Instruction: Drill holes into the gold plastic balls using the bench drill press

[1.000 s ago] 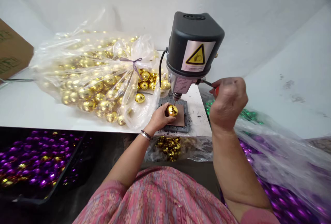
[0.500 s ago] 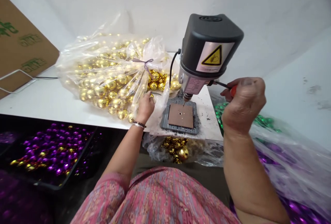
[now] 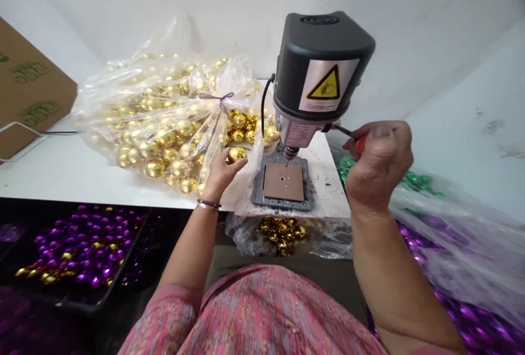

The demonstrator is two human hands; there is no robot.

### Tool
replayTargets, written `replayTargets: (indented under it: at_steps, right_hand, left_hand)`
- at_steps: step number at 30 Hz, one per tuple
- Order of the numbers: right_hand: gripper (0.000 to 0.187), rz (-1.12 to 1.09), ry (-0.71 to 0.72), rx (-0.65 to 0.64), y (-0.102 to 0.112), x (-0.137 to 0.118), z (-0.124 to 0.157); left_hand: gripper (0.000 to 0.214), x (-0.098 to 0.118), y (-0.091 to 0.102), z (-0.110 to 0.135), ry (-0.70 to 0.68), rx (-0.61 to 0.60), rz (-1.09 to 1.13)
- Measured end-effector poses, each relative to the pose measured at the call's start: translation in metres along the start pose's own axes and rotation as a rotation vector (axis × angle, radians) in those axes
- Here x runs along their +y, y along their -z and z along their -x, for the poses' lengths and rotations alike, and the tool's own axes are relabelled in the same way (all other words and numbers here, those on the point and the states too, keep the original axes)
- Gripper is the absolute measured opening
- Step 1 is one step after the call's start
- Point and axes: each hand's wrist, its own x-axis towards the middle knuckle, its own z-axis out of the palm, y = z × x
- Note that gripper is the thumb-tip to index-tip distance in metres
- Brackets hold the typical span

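Containers first:
- Clear plastic bag on the white table, packed with gold balls and tied off with a purple ribbon. More loose gold balls sit at its open end, just beside the drill column.
- Black tray below the table edge on the left holds mostly purple balls with a few gold ones mixed in.
- 2nd clear bag hangs under the table front, directly below the drill plate, with a small heap of gold balls in it.
- Big plastic bag on the right holds purple balls. There's some green near the top, probably green balls, but it's partly hidden by the wrist.
- Cardboard box at far left, contents not visible.

Hands:
- Left hand is palm up at the bag's edge. Its fingertips and thumb are half-curled around 1 gold ball, just left of the drill plate and clear of it.
- Right hand is in a full fist, fingers wrapped tight on the red lever handle on the side of the bench drill.

Plate is bare, with the bit just above it.
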Motion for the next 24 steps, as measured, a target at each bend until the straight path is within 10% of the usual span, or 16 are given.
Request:
replayTargets:
  at_steps: [4, 7, 24]
  right_hand:
    - [0.033, 0.072, 0.065, -0.018, -0.003, -0.010, -0.020]
    - [0.034, 0.104, 0.057, -0.060, -0.008, -0.018, -0.044]
    - [0.041, 0.119, -0.160, -0.161, -0.040, -0.015, -0.105]
  left_hand:
    - [0.037, 0.010, -0.002, 0.026, 0.096, -0.360, 0.742]
    - [0.045, 0.013, -0.015, 0.038, 0.231, -0.515, 0.895]
    - [0.038, 0.021, -0.064, 0.029, 0.044, -0.313, 0.160]
